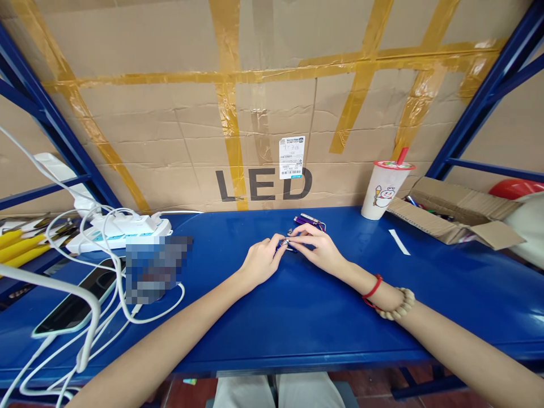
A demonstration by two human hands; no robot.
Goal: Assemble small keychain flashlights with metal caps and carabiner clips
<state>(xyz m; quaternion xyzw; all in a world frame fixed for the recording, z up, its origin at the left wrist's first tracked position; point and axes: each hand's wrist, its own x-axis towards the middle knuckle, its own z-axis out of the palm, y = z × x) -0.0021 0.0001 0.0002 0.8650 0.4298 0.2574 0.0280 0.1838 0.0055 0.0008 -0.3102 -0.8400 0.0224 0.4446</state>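
Observation:
My left hand (260, 260) and my right hand (317, 245) meet over the middle of the blue table (297, 317). Both pinch a small purple and silver object (285, 243) between their fingertips; it looks like a tiny flashlight or keychain. Just behind my right hand lie two or three similar purple pieces (309, 220) on the table. My right wrist wears a red cord and a bead bracelet (393, 303).
A white power strip (119, 231) with plugs and white cables sits at the left, beside a phone (74, 306) and a blurred patch. A lidded drink cup (385, 190), a strip of paper (399, 242) and an open cardboard box (454, 215) stand at the right. A taped cardboard wall marked LED closes the back.

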